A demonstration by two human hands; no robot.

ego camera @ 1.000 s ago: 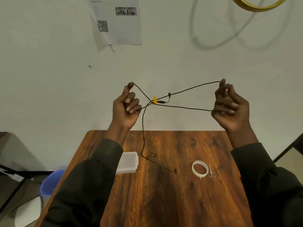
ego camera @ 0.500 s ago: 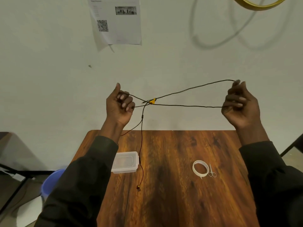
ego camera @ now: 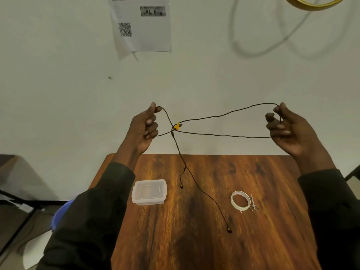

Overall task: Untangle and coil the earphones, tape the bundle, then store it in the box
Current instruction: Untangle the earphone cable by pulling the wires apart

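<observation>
Left hand [ego camera: 144,127] raised above the far edge of the tabletop, thumb and curled fingers pinching a short bend of the thin black earphone cable [ego camera: 224,135]; right hand [ego camera: 286,129] held well apart at the same height, fingers curled round the far bend of the same loop. Between them, two strands stretched almost taut, crossing just beside the left hand at a small yellow clip [ego camera: 176,126]. Below that crossing, two ends hanging free, one earbud [ego camera: 181,186] short, the other [ego camera: 229,230] trailing low over the wooden tabletop [ego camera: 194,250]. Probably still untangling: best to keep the tension light, ease the crossing open near the clip rather than pull harder, then let the dangling ends swing clear before winding. Waiting on the wood, a clear plastic lidded box [ego camera: 149,191] left, a white roll of tape [ego camera: 240,200] right, with small metal scissors [ego camera: 254,205] touching it. On the wall, a printed paper sheet [ego camera: 142,24] with a QR code and a small photo; text too blurred to read. No brand visible anywhere.
</observation>
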